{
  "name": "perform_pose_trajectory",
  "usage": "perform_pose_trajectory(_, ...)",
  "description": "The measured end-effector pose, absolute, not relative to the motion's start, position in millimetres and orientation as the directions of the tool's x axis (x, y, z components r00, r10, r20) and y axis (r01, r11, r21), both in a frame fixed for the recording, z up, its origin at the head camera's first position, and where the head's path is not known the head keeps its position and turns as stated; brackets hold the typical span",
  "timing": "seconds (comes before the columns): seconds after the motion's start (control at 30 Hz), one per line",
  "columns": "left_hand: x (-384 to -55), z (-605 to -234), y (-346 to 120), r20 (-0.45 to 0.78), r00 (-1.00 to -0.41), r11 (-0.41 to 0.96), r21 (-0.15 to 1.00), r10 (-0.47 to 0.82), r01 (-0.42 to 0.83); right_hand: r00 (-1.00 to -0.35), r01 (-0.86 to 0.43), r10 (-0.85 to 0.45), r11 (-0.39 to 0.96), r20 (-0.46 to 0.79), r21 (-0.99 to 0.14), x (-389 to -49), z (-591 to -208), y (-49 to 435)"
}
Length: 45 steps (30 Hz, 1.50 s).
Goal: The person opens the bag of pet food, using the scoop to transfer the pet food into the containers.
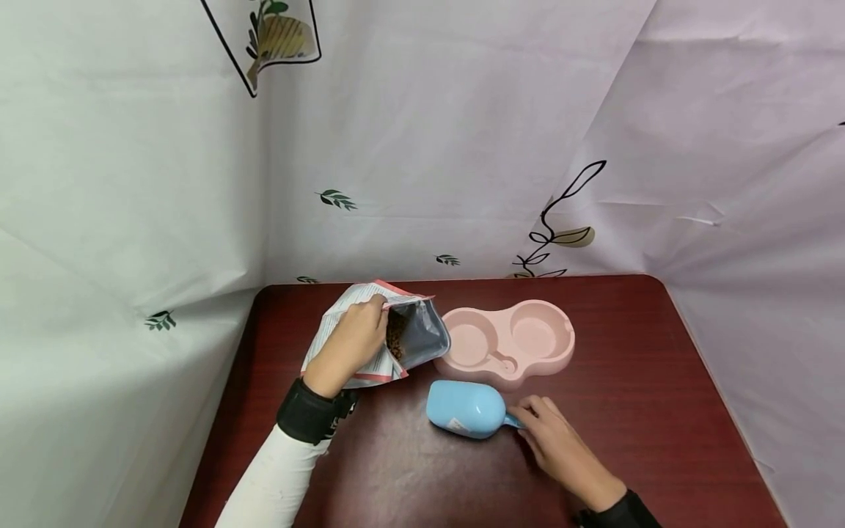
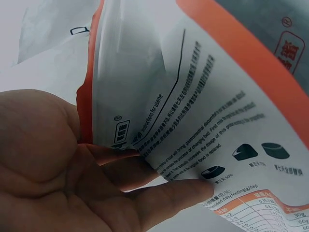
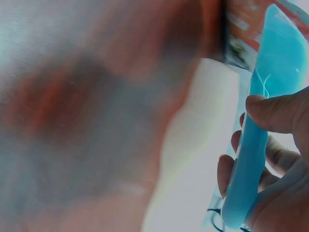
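At the table's back left, a white pet food bag [image 1: 339, 314] with orange-red edges lies tilted, its mouth facing right. Brown kibble [image 1: 395, 336] shows inside against the silvery lining. My left hand [image 1: 350, 339] pinches the bag's upper rim; in the left wrist view, its fingers [image 2: 169, 200] lie against the printed panel. My right hand [image 1: 561, 449] grips a light-blue scoop [image 1: 462, 405] by its handle, the thumb [image 3: 275, 113] lying along it in the right wrist view. The scoop's rounded head points left, low over the table in front of the bag.
A pink double bowl [image 1: 496, 339] with two round hollows stands right of the bag, its left end right by the bag's mouth. The dark red table [image 1: 389, 462] has a glossy top. White patterned cloth [image 1: 422, 147] hangs behind and along both sides.
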<state>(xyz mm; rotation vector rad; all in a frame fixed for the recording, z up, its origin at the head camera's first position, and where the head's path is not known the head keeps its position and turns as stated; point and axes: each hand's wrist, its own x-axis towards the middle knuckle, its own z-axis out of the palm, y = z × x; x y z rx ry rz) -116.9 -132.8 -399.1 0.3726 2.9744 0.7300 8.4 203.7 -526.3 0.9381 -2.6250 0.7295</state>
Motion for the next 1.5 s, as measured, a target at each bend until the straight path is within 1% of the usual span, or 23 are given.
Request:
perform_pose_trajectory(0.17,-117.5,-399.3,-132.2,0.007,-0.968,0.862,0.454,0.249,0.225,-0.776,-0.625,-0.488,0.682,0.399,-0.38,3.3,-497.2,209.7)
perform_pose_trajectory(0.33,-117.1,-398.5,-132.4,0.004,-0.97,0.859,0.462,0.245,0.219,-0.769,-0.635,-0.498,0.664,0.4,-0.395,-6.0,-476.1,213.3)
perform_pose_trajectory(0.53,-117.2,-399.0,-130.9,0.002,-0.967,0.854,0.47,0.253,0.224,-0.735,-0.674,-0.527,0.638,0.427,-0.372,-13.7,-468.5,211.0)
perform_pose_trajectory(0.73,-117.5,-398.4,-128.7,0.0,-0.968,0.853,0.472,0.252,0.222,-0.753,-0.658,-0.547,0.634,0.365,-0.407,-18.5,-464.2,207.2)
perform_pose_trajectory(0.87,-117.3,-399.0,-127.3,0.006,-0.969,0.855,0.47,0.246,0.22,-0.749,-0.662,-0.56,0.615,0.354,-0.428,-26.3,-459.2,205.3)
perform_pose_trajectory(0.93,-116.8,-399.7,-126.2,0.016,-0.969,0.855,0.467,0.246,0.225,-0.76,-0.648,-0.553,0.602,0.342,-0.465,-31.0,-456.4,205.1)
perform_pose_trajectory(1.0,-115.9,-400.7,-125.0,0.037,-0.967,0.855,0.46,0.25,0.239,-0.788,-0.606,-0.537,0.592,0.301,-0.531,-35.1,-452.8,205.4)
perform_pose_trajectory(1.1,-114.1,-401.4,-122.7,0.063,-0.964,0.856,0.448,0.258,0.258,-0.842,-0.499,-0.503,0.585,0.196,-0.639,-41.8,-446.0,205.6)
perform_pose_trajectory(1.2,-112.7,-402.4,-120.8,0.087,-0.961,0.856,0.439,0.262,0.273,-0.87,-0.401,-0.485,0.593,0.087,-0.698,-48.6,-438.9,205.9)
perform_pose_trajectory(1.33,-110.8,-403.1,-119.1,0.095,-0.962,0.859,0.434,0.257,0.273,-0.859,-0.366,-0.512,0.601,0.009,-0.71,-57.8,-430.2,206.7)
perform_pose_trajectory(1.5,-108.3,-403.1,-117.9,0.094,-0.963,0.859,0.435,0.254,0.269,-0.833,-0.375,-0.552,0.608,-0.032,-0.7,-68.8,-422.7,204.8)
